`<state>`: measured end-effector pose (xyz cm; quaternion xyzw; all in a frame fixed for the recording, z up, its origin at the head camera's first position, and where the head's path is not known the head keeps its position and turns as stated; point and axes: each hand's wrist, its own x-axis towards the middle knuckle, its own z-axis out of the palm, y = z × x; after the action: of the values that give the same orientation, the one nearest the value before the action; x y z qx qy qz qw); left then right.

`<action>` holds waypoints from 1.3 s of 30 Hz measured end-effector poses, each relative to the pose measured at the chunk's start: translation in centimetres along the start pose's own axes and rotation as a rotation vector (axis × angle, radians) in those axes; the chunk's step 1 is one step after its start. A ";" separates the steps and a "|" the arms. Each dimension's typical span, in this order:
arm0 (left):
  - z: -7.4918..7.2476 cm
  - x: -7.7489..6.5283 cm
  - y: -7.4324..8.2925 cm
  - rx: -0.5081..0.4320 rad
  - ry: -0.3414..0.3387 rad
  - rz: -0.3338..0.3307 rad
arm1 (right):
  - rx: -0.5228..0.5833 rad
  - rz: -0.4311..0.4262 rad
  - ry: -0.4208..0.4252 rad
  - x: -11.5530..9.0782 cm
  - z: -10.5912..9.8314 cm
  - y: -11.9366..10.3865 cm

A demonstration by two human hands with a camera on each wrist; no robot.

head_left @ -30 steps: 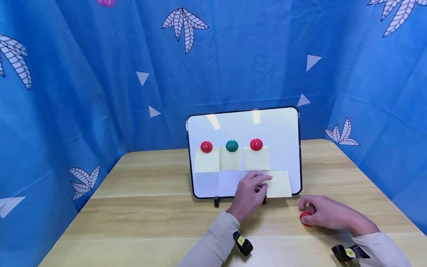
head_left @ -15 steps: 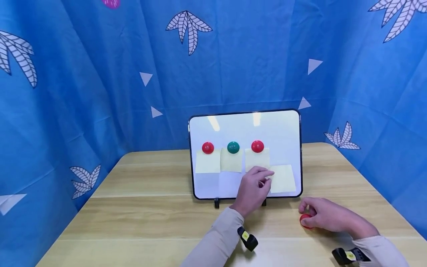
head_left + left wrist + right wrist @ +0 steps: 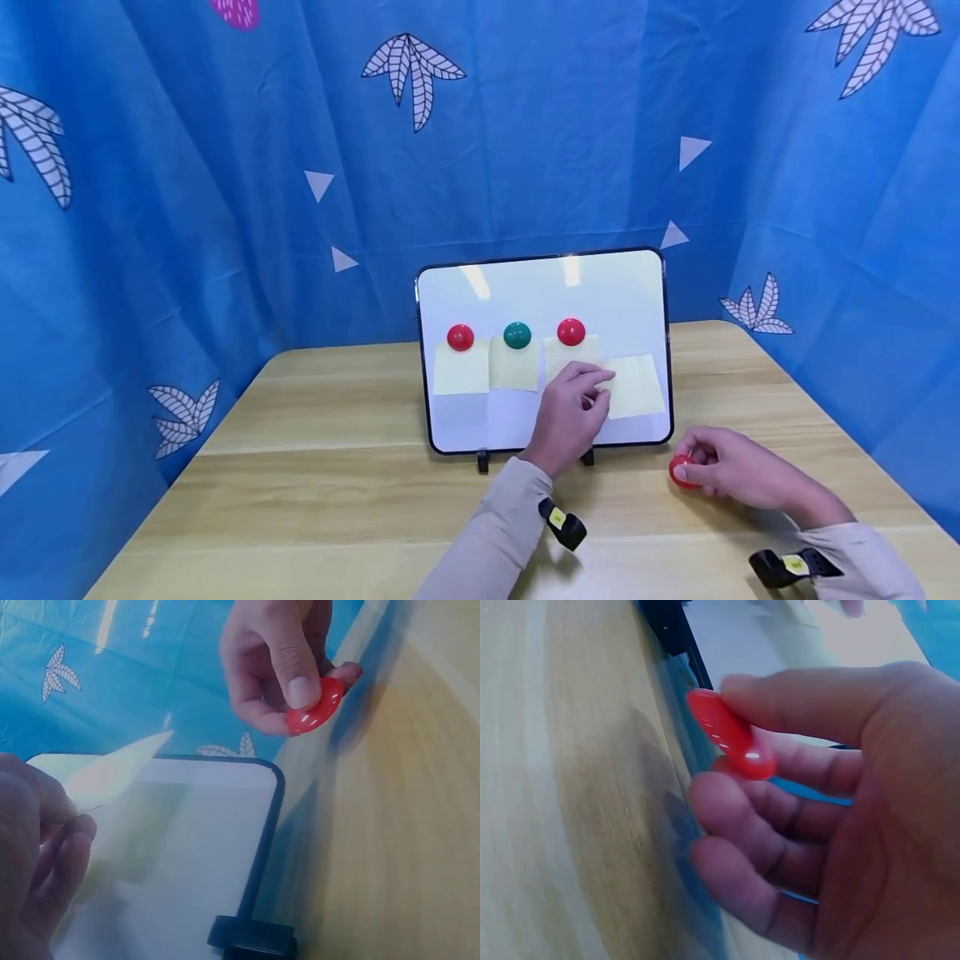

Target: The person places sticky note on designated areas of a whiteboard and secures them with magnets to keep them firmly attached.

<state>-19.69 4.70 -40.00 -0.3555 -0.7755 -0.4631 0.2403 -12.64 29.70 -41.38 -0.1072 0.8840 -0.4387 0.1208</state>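
My left hand (image 3: 568, 414) pinches the left edge of a pale yellow sticky note (image 3: 636, 387) in front of the lower right of the whiteboard (image 3: 480, 296). In the left wrist view that sticky note (image 3: 116, 771) stands out from the board's surface. To the right, my right hand (image 3: 738, 468) holds a round red magnet (image 3: 681, 472) over the table, between thumb and fingers. The right wrist view shows the magnet (image 3: 731, 735) tilted, its glossy side showing. Three other notes hang in a row, under a red magnet (image 3: 461, 337), a green magnet (image 3: 517, 335) and another red magnet (image 3: 571, 332).
The whiteboard leans back on small black feet (image 3: 482, 461) on the wooden table (image 3: 315, 483). A blue patterned curtain (image 3: 525, 150) surrounds the table at the back and sides. My left forearm crosses the table in front of the board.
My left hand has raised the sticky note from the board's bottom edge, and the note has tilted a little. My right hand has lifted the red magnet slightly off the table.
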 end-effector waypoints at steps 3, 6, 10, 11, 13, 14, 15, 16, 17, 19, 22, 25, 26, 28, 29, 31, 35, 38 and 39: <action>0.1 0.4 -0.1 0.024 0.005 0.019 | -0.006 -0.009 0.071 0.2 0.0 -0.1; 0.2 0.8 -0.1 0.050 0.011 0.031 | -0.006 -0.008 0.143 0.3 0.0 -0.2; 0.6 1.2 0.1 0.074 0.007 0.044 | -0.031 0.009 0.237 0.2 -0.2 -0.2; 0.7 1.2 0.1 0.082 0.003 0.048 | -0.042 0.009 0.256 0.1 -0.3 -0.3; 0.8 1.3 0.1 0.104 0.001 0.056 | -0.056 -0.001 0.290 0.1 -0.3 -0.4; 0.8 1.4 0.1 0.113 -0.001 0.057 | -0.057 -0.007 0.307 0.2 -0.3 -0.5; 0.8 1.5 0.1 0.122 -0.001 0.057 | -0.059 -0.020 0.322 0.2 -0.2 -0.6; 0.8 1.5 0.1 0.133 0.001 0.054 | -0.062 -0.029 0.336 0.3 -0.1 -0.8; 0.8 1.6 0.1 0.138 0.003 0.049 | -0.068 -0.038 0.349 0.4 -0.1 -0.9; 0.7 1.7 0.1 0.141 0.008 0.045 | -0.072 -0.043 0.377 0.5 0.1 -1.2; 0.9 1.7 0.2 0.145 0.012 0.046 | -0.062 -0.026 0.405 0.4 0.2 -1.8; 1.2 1.7 0.2 0.150 0.016 0.049 | -0.006 -0.027 0.410 0.1 0.4 -2.5; 1.2 1.7 0.2 0.155 0.017 0.048 | 0.014 -0.030 0.407 0.1 0.4 -2.7; 1.3 1.7 0.1 0.163 0.021 0.046 | 0.048 -0.043 0.402 0.1 0.5 -3.1; 1.4 1.7 0.0 0.171 0.022 0.047 | 0.066 -0.049 0.401 0.2 0.6 -3.2; 1.5 1.7 -0.1 0.183 0.027 0.052 | 0.087 -0.054 0.401 0.2 0.6 -3.3; 1.6 1.7 -0.2 0.189 0.030 0.069 | 0.107 -0.046 0.405 0.3 0.6 -3.2; 1.7 1.7 -0.2 0.188 0.030 0.075 | 0.112 -0.050 0.402 0.3 0.6 -3.1; 1.7 1.8 -0.2 0.192 0.029 0.076 | 0.112 -0.056 0.402 0.3 0.5 -3.0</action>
<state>-21.06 6.76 -39.64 -0.3532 -0.7988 -0.3824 0.3017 -12.54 27.40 -39.29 -0.0353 0.8611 -0.5031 -0.0645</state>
